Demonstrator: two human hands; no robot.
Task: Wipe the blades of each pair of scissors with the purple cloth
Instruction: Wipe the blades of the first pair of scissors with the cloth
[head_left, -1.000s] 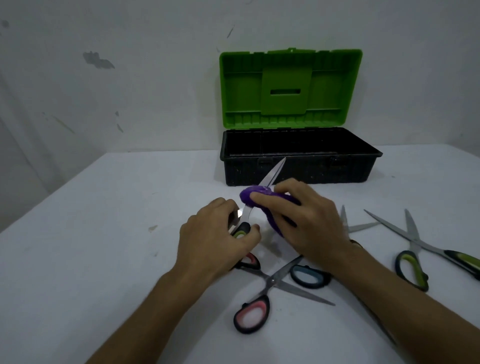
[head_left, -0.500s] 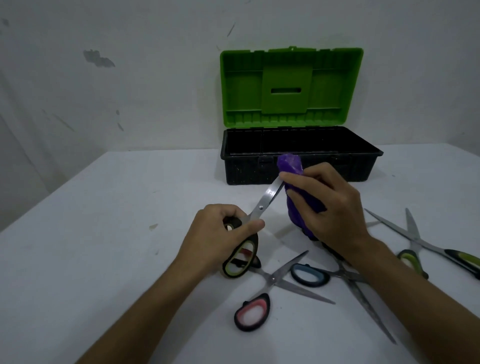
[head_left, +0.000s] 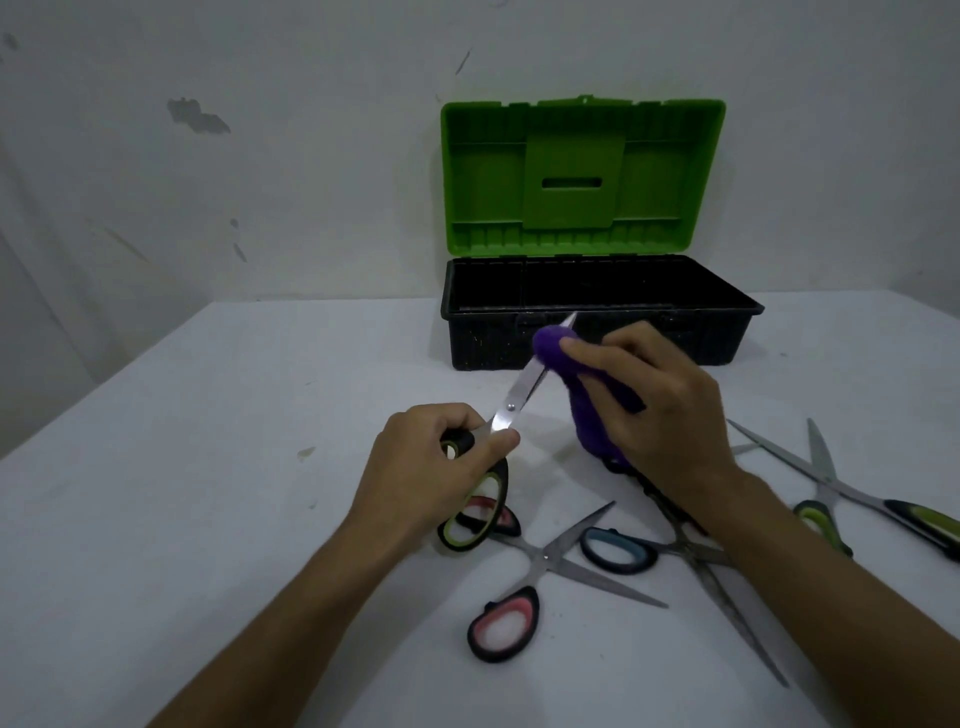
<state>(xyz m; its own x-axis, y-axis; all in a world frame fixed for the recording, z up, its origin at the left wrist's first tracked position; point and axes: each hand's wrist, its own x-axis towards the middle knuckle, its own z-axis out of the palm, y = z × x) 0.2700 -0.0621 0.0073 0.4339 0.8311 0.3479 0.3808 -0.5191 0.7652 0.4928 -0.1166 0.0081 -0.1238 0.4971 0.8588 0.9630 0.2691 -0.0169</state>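
One pair of scissors (head_left: 511, 410), handle clamped in my left hand (head_left: 431, 467); right hand (head_left: 660, 410) pinches purple cloth (head_left: 558, 348) near tip; slip risks a cut.

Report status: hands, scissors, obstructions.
Left hand grips yellow-and-black-handled steel scissors. Right hand pinches purple cloth over the blades near the tip. Nothing blocking.

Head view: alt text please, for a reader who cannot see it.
A left hand holds green-handled scissors while the right hand presses a purple cloth near the blade tip. Three more pairs lie on the white table.
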